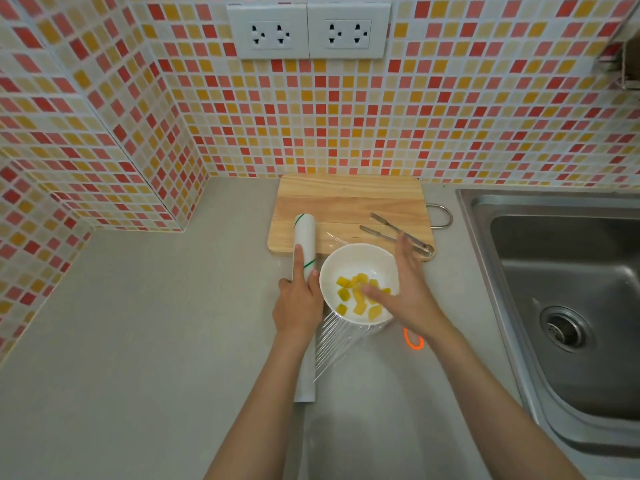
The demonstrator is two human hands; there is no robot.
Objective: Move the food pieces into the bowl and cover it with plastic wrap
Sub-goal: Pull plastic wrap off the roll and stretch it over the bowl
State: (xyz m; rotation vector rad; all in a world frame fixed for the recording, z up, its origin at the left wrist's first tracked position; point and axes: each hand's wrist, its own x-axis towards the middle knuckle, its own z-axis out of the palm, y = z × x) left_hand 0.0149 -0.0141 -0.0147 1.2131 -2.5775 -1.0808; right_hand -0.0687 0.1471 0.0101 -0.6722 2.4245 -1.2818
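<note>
A white bowl [349, 261] with several yellow food pieces [360, 296] stands on the grey counter in front of the wooden cutting board [346, 202]. A sheet of plastic wrap [341, 344] stretches from the roll across the bowl's top, wrinkled at the near side. My left hand [298, 303] grips the white plastic wrap roll [304, 237] just left of the bowl, index finger lying along it. Flat on the film over the bowl's right side lies my right hand [405, 289], fingers spread and thumb across the food.
Metal tongs [398, 233] lie on the board's right part. An orange rubber band [414, 339] lies on the counter by my right wrist. A steel sink [568, 306] takes up the right. The tiled wall with sockets [308, 32] rises behind the board.
</note>
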